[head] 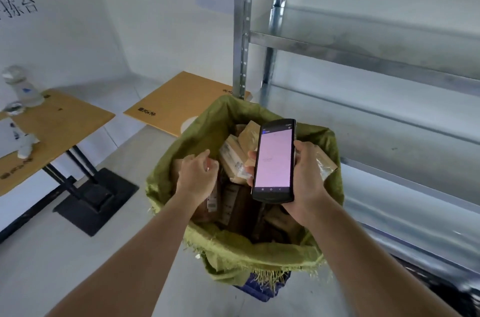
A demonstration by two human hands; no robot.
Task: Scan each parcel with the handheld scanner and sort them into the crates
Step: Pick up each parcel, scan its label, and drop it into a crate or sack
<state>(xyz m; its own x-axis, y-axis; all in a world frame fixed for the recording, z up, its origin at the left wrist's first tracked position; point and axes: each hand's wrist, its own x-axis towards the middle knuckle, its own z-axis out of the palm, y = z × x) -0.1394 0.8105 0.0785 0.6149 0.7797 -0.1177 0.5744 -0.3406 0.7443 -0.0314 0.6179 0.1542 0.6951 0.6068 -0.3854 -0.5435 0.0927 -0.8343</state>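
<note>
Head view: right hand (pixel 302 181) fingers grip the handheld scanner (pixel 274 160) above a green sack (pixel 233 246) of parcels (pixel 233 158); left hand (pixel 197 176), fingers loosely curled and holding nothing, reaches into the sack.

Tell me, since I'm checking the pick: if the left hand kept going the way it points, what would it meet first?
Probably the parcels in the green sack; the left hand reaches down toward them, though depth is unclear.

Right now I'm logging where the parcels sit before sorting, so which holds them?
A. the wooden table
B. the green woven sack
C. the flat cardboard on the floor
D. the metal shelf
B: the parcels lie piled inside the open green woven sack, below the handheld scanner in the right hand.
</note>
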